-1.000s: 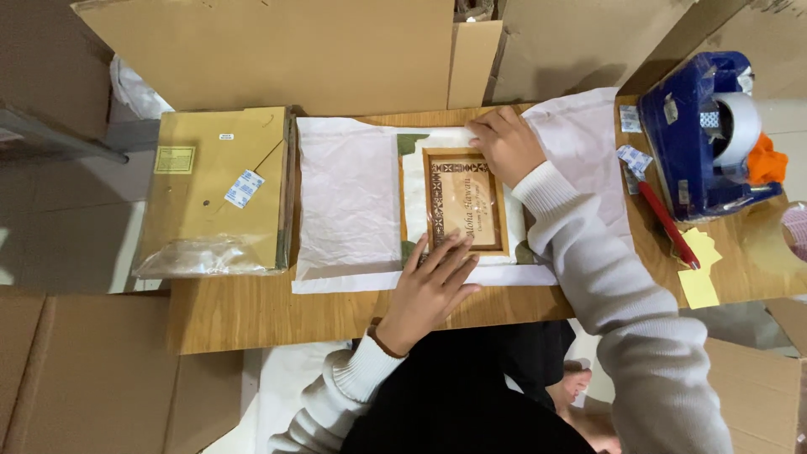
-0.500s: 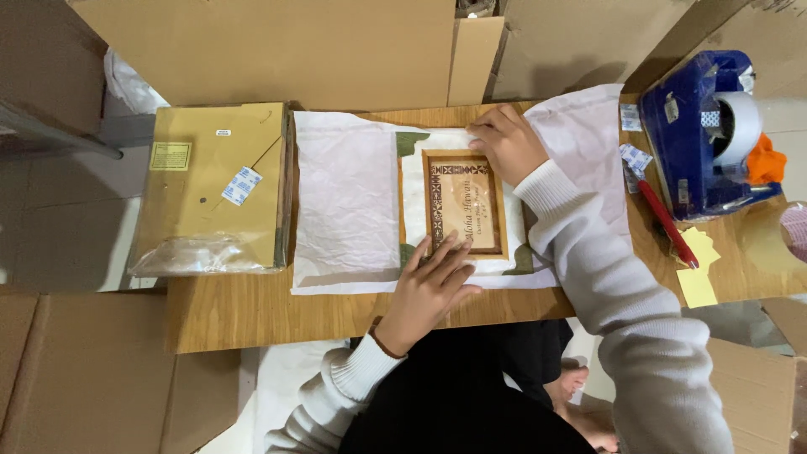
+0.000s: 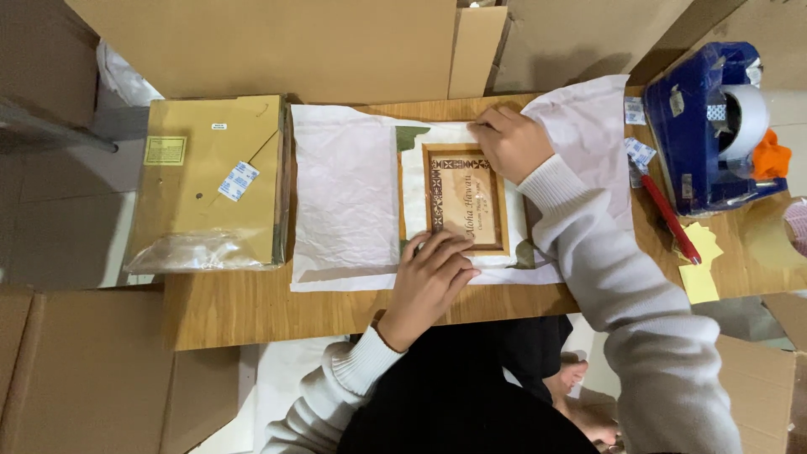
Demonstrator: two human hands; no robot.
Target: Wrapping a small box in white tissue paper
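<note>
A small wooden frame with a patterned border is laid flat near the middle of the picture, on a white card with green corners, which in turn sits on a sheet of pale tissue paper spread over the wooden table. The left hand is placed just below the frame, fingers spread loose and flat, fingertips resting on the frame's lower edge, so nothing is actually gripped. The right hand is set at the frame's upper right corner, fingers curled down onto the card and paper there; whether anything is pinched can't really be told. Left of the tissue, a stack of tan padded envelopes is piled up, with a clear plastic bag lying across its lower end. Over at the upper right of the picture a blue tape dispenser is parked with a white roll in it, and a red pen plus some yellow sticky notes are lying just below it. Brown cardboard boxes are crowded along the top edge.
</note>
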